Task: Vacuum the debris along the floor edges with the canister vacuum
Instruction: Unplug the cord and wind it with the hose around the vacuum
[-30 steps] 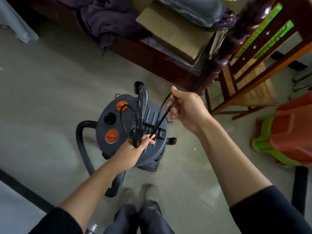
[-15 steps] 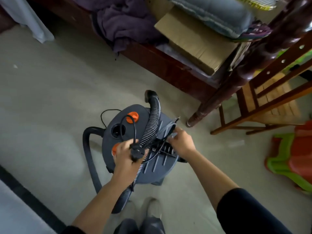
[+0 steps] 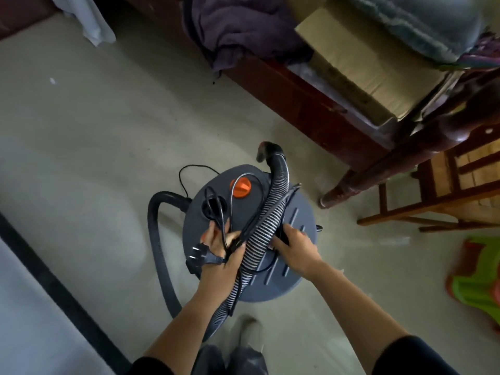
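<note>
Over round grey canister vacuum (image 3: 296, 209), left hand (image 3: 224, 257) & right hand (image 3: 296, 246) fingers grip thin black power cord (image 3: 195, 257), prob. to unwind it.

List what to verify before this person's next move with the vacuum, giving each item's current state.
1. The plug free of the bundle: ok, it sticks out beside the left hand.
2. The power cord unwound: not ok, loops are gathered in the left hand and lie on the canister vacuum lid.
3. The hose off the lid: not ok, it lies across it.
4. What the right hand holds: cannot tell, its fingertips are hidden beside the hose.
5. Reachable wall socket: cannot tell, none in view.
</note>
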A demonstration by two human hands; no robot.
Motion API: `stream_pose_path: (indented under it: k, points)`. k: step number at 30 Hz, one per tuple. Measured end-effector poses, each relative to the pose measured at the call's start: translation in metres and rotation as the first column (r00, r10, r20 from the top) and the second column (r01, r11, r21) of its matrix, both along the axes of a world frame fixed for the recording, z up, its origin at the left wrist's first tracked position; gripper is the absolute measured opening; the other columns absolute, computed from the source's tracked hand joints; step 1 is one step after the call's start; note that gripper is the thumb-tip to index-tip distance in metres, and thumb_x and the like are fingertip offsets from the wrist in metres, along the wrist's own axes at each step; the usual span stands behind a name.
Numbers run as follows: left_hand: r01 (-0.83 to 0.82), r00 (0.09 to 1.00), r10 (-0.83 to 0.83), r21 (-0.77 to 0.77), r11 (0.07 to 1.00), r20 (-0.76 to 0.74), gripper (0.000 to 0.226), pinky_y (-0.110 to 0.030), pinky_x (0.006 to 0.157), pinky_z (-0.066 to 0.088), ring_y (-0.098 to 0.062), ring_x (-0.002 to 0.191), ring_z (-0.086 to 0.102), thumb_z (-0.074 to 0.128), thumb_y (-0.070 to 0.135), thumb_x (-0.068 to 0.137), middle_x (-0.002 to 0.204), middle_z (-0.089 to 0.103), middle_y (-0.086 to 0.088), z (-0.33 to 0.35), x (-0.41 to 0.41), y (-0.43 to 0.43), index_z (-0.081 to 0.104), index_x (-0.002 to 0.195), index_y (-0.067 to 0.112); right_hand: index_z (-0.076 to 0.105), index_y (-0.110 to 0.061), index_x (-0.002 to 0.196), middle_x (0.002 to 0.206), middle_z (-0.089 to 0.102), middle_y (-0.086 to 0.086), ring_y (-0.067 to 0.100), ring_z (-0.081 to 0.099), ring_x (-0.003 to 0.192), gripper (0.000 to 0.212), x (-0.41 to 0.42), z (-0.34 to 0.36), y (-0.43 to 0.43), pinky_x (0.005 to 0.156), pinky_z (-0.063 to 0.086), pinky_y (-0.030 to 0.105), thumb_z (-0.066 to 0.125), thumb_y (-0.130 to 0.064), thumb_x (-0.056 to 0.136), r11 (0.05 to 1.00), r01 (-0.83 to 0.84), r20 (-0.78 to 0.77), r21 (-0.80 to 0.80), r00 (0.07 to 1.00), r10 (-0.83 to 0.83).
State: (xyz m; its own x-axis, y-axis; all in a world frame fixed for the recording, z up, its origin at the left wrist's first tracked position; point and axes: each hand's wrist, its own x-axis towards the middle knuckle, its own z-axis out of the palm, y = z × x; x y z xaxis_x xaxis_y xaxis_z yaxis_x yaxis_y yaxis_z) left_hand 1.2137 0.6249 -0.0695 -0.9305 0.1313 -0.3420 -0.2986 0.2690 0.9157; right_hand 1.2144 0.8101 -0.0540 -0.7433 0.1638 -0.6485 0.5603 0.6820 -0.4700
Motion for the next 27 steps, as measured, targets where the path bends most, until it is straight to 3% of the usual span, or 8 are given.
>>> stream_pose_path:
  k: [5, 8, 11, 14, 18, 21, 24, 27]
  points:
    - [-0.006, 1.000, 0.005, 0.037, 0.999, 0.020, 0.054, -0.035, 0.116, 0.033, -0.019, 0.136, 0.045, 0.066, 0.028, 0.091, 0.143, 0.048, -0.004, -0.002, -0.019, -0.008, 0.040, 0.128, 0.058, 0.043, -0.021, 0.079, 0.083, 0.055, -0.004, 0.028, 0.051, 0.096, 0.026, -0.017, 0.001, -0.015, 0.095, 0.039, 0.055, 0.042, -0.037, 0.099, 0.995, 0.093, 0.022, 0.024, 0.995, -0.093]
    - [0.053, 0.998, -0.054, 0.030, 0.998, 0.028, 0.036, -0.030, 0.115, 0.032, -0.018, 0.136, 0.044, 0.066, 0.021, 0.092, 0.147, 0.045, -0.005, -0.010, -0.041, -0.023, 0.055, 0.119, 0.042, 0.042, -0.026, 0.076, 0.083, 0.054, -0.007, 0.030, 0.053, 0.101, 0.025, -0.031, 0.000, -0.029, 0.096, 0.039, 0.057, 0.042, -0.035, 0.098, 0.993, 0.121, 0.010, -0.008, 0.993, -0.121]
    - [0.135, 0.990, -0.137, -0.064, 0.989, -0.021, 0.027, -0.021, 0.117, 0.024, -0.015, 0.139, 0.039, 0.064, 0.033, 0.089, 0.148, 0.044, -0.005, -0.021, -0.066, -0.044, 0.069, 0.113, 0.022, 0.050, -0.027, 0.089, 0.095, 0.058, -0.003, 0.029, 0.052, 0.108, 0.017, -0.050, -0.001, -0.047, 0.099, 0.036, 0.056, 0.040, -0.036, 0.099, 0.988, 0.154, 0.000, -0.031, 0.988, -0.154]
    - [0.105, 0.994, -0.106, -0.047, 0.993, -0.032, 0.026, -0.014, 0.116, 0.020, 0.007, 0.132, 0.039, 0.065, 0.011, 0.093, 0.137, 0.048, 0.011, -0.021, -0.092, -0.059, 0.065, 0.118, 0.007, 0.052, -0.025, 0.108, 0.109, 0.059, 0.000, 0.029, 0.047, 0.116, 0.019, -0.073, -0.001, -0.066, 0.101, 0.031, 0.055, 0.039, -0.036, 0.101, 0.983, 0.183, 0.015, -0.031, 0.983, -0.183]
    - [0.142, 0.986, -0.146, -0.044, 0.989, -0.081, 0.020, 0.008, 0.094, 0.019, 0.039, 0.107, 0.030, 0.061, 0.003, 0.093, 0.132, 0.043, 0.009, -0.018, -0.133, -0.083, 0.064, 0.111, 0.011, 0.052, -0.024, 0.110, 0.117, 0.059, 0.003, 0.030, 0.044, 0.119, 0.020, -0.110, 0.001, -0.095, 0.098, 0.026, 0.054, 0.038, -0.036, 0.101, 0.975, 0.216, 0.024, -0.046, 0.976, -0.215]
    - [0.166, 0.979, -0.173, -0.074, 0.983, -0.106, 0.022, 0.008, 0.089, 0.026, 0.031, 0.105, 0.042, 0.061, 0.003, 0.093, 0.127, 0.047, 0.011, -0.013, -0.170, -0.107, 0.064, 0.114, 0.009, 0.052, -0.025, 0.110, 0.119, 0.059, 0.003, 0.031, 0.044, 0.120, 0.020, -0.141, 0.003, -0.120, 0.098, 0.025, 0.055, 0.037, -0.035, 0.101, 0.966, 0.255, 0.028, -0.043, 0.967, -0.254]
    - [0.216, 0.965, -0.233, -0.141, 0.966, -0.119, 0.012, -0.004, 0.103, 0.028, 0.009, 0.122, 0.045, 0.063, 0.027, 0.093, 0.139, 0.045, 0.001, -0.008, -0.212, -0.135, 0.066, 0.102, 0.034, 0.051, -0.025, 0.110, 0.118, 0.059, 0.004, 0.031, 0.044, 0.120, 0.020, -0.176, 0.007, -0.149, 0.096, 0.026, 0.055, 0.037, -0.036, 0.101, 0.957, 0.287, 0.034, -0.038, 0.958, -0.286]
    - [0.246, 0.953, -0.268, -0.153, 0.957, -0.141, 0.014, 0.004, 0.093, 0.029, 0.027, 0.108, 0.044, 0.064, 0.014, 0.092, 0.121, 0.050, 0.011, -0.007, -0.255, -0.161, 0.065, 0.098, 0.027, 0.051, -0.026, 0.108, 0.116, 0.060, 0.005, 0.031, 0.045, 0.119, 0.020, -0.213, 0.011, -0.177, 0.094, 0.027, 0.055, 0.035, -0.037, 0.101, 0.952, 0.305, 0.045, -0.027, 0.952, -0.304]
